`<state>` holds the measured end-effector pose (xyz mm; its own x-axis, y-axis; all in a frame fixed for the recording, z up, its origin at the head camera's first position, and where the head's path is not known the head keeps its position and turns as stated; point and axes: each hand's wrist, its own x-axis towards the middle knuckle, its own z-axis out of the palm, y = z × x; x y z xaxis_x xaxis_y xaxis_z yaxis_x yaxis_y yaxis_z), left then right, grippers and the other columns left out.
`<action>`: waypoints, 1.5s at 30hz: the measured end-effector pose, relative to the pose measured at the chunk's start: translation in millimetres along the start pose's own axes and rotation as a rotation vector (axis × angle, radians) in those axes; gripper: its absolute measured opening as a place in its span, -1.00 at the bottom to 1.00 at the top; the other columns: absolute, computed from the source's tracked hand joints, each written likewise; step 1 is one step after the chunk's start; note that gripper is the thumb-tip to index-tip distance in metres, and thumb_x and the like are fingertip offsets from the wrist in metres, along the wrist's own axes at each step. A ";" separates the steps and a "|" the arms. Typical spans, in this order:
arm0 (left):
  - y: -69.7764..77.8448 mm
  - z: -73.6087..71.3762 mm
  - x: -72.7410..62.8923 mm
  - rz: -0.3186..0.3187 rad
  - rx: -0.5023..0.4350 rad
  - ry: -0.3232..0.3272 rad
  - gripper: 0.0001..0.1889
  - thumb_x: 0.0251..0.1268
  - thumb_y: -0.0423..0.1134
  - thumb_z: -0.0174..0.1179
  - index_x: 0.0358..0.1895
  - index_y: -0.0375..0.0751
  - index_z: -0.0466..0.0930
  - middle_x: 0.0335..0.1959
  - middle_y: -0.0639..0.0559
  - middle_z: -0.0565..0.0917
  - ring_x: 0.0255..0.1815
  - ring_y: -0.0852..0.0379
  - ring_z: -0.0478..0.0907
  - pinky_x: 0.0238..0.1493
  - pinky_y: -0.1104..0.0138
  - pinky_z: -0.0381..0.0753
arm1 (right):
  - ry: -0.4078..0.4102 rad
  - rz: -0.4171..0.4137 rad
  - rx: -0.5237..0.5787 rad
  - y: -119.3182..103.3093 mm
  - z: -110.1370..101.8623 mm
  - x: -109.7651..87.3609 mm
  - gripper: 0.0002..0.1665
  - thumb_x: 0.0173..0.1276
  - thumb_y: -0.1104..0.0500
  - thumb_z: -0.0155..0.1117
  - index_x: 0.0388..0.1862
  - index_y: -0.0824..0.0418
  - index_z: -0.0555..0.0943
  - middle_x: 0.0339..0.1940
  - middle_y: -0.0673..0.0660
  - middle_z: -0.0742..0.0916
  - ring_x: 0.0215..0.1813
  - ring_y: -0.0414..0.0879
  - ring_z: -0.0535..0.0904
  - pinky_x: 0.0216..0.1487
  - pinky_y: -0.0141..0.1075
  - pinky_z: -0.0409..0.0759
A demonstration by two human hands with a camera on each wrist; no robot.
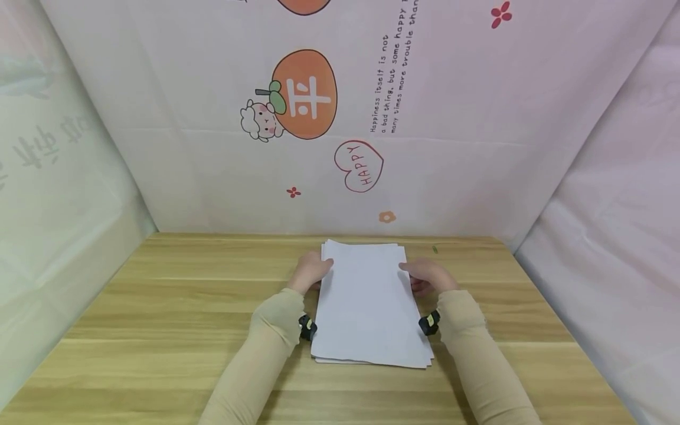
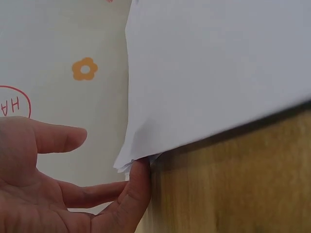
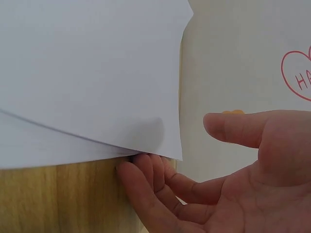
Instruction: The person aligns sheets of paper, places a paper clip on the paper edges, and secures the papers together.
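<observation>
A stack of white paper sheets (image 1: pixel 369 313) lies on the wooden table, its edges slightly uneven. My left hand (image 1: pixel 310 272) is at the stack's left side, with the thumb raised over the sheets and fingertips touching the edge from below in the left wrist view. At the right side, my right hand (image 1: pixel 430 275) has its bent fingers against the edge of the paper (image 3: pixel 92 73). Its thumb stays apart from the top sheet. In the right wrist view the upper sheets lie askew over those beneath. Some fingertips are hidden under the paper.
The wooden table (image 1: pixel 175 330) extends on both sides of the stack. Behind it hangs a printed white cloth (image 1: pixel 451 177), with more cloth at left and right. A small green mark (image 1: pixel 435 249) shows near the table's back edge.
</observation>
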<state>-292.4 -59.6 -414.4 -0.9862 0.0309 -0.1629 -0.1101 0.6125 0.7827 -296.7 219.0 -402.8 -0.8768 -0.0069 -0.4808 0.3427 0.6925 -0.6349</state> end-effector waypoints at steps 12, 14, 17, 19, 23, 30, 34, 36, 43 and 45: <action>0.1 2.0 8.5 -0.060 -0.022 -0.008 -0.68 0.36 -0.09 0.02 -0.24 -0.36 0.46 -0.43 -0.07 0.39 -0.45 0.05 0.49 -0.53 0.30 0.64 | 0.006 0.015 0.063 -0.2 0.5 -1.4 -0.51 0.45 -0.05 -0.02 -0.05 0.40 0.36 -0.35 0.17 0.48 -0.32 -0.04 0.53 -0.21 -0.18 0.67; -0.6 2.0 7.8 -0.057 -0.023 -0.008 -0.66 0.36 -0.09 0.02 -0.20 -0.38 0.47 -0.41 -0.07 0.40 -0.45 0.04 0.50 -0.52 0.28 0.64 | 0.004 0.012 0.063 -0.8 0.7 -2.4 -0.51 0.45 -0.06 -0.02 -0.06 0.40 0.36 -0.33 0.18 0.49 -0.32 -0.04 0.53 -0.19 -0.18 0.67; -0.8 1.3 6.8 -0.062 -0.030 -0.013 -0.64 0.36 -0.08 0.02 -0.15 -0.40 0.48 -0.40 -0.08 0.41 -0.45 0.02 0.52 -0.51 0.27 0.64 | 0.005 0.009 0.067 -1.8 0.3 -4.6 -0.53 0.44 -0.07 0.00 -0.16 0.37 0.37 -0.36 0.16 0.49 -0.35 -0.06 0.51 -0.20 -0.19 0.67; -1.1 1.0 6.4 -0.065 -0.035 -0.018 -0.63 0.36 -0.07 0.02 -0.13 -0.39 0.47 -0.41 -0.07 0.40 -0.47 0.02 0.51 -0.52 0.27 0.63 | 0.001 0.007 0.075 -1.7 0.4 -4.6 -0.56 0.44 -0.07 0.00 -0.21 0.35 0.36 -0.38 0.14 0.48 -0.36 -0.07 0.48 -0.19 -0.19 0.66; -0.6 0.4 5.5 -0.065 -0.034 -0.029 -0.68 0.35 -0.07 0.02 -0.29 -0.32 0.44 -0.55 -0.01 0.36 -0.59 0.08 0.43 -0.58 0.30 0.58 | 0.005 0.011 0.074 -1.3 0.5 -2.9 -0.58 0.44 -0.07 -0.01 -0.24 0.31 0.36 -0.41 0.12 0.47 -0.39 -0.10 0.47 -0.21 -0.20 0.66; 2.3 0.2 4.1 -0.069 0.072 0.007 -0.60 0.34 0.00 0.02 -0.57 -0.22 0.37 -0.34 -0.25 0.38 -0.68 0.05 0.41 -0.56 0.32 0.41 | 0.011 0.022 0.094 1.2 0.4 -2.6 -0.58 0.42 -0.08 0.02 -0.29 0.29 0.37 -0.43 0.09 0.47 -0.38 -0.11 0.45 -0.22 -0.24 0.64; 5.1 0.0 1.7 -0.079 0.059 0.034 -0.62 0.32 0.00 0.02 -0.41 -0.30 0.44 -0.05 -0.38 0.35 -0.62 0.04 0.41 -0.54 0.32 0.40 | 0.032 0.017 0.103 0.7 0.7 -4.3 -0.56 0.41 -0.08 0.03 -0.19 0.33 0.40 -0.40 0.11 0.48 -0.35 -0.10 0.46 -0.17 -0.21 0.64; 7.0 0.0 1.5 -0.080 0.039 0.036 -0.63 0.32 -0.02 0.03 -0.33 -0.34 0.46 -0.01 -0.41 0.34 -0.65 0.05 0.42 -0.58 0.34 0.41 | 0.040 0.014 0.113 0.4 1.1 -5.2 -0.53 0.41 -0.07 0.03 -0.11 0.36 0.40 -0.36 0.13 0.48 -0.32 -0.08 0.47 -0.13 -0.20 0.64; 9.2 0.8 2.0 -0.075 0.007 0.024 -0.63 0.33 -0.07 0.02 -0.22 -0.41 0.46 0.03 -0.46 0.32 -0.71 0.07 0.48 -0.63 0.38 0.46 | 0.033 -0.004 0.123 3.5 1.6 -7.7 -0.45 0.43 -0.05 0.02 0.09 0.41 0.38 -0.19 0.23 0.52 -0.19 0.02 0.52 -0.06 -0.15 0.63; 8.7 0.7 2.5 -0.071 0.003 0.021 -0.64 0.33 -0.07 0.02 -0.25 -0.40 0.47 -0.05 -0.43 0.37 -0.72 0.07 0.48 -0.62 0.37 0.48 | 0.035 -0.003 0.124 4.0 1.5 -8.1 -0.47 0.42 -0.05 0.02 0.07 0.41 0.38 -0.20 0.23 0.52 -0.19 0.02 0.53 -0.07 -0.15 0.63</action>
<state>-295.8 -53.6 -408.4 -0.9784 -0.0294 -0.2047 -0.1791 0.6153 0.7677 -287.7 220.8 -402.3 -0.8883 0.0175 -0.4590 0.3772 0.5981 -0.7071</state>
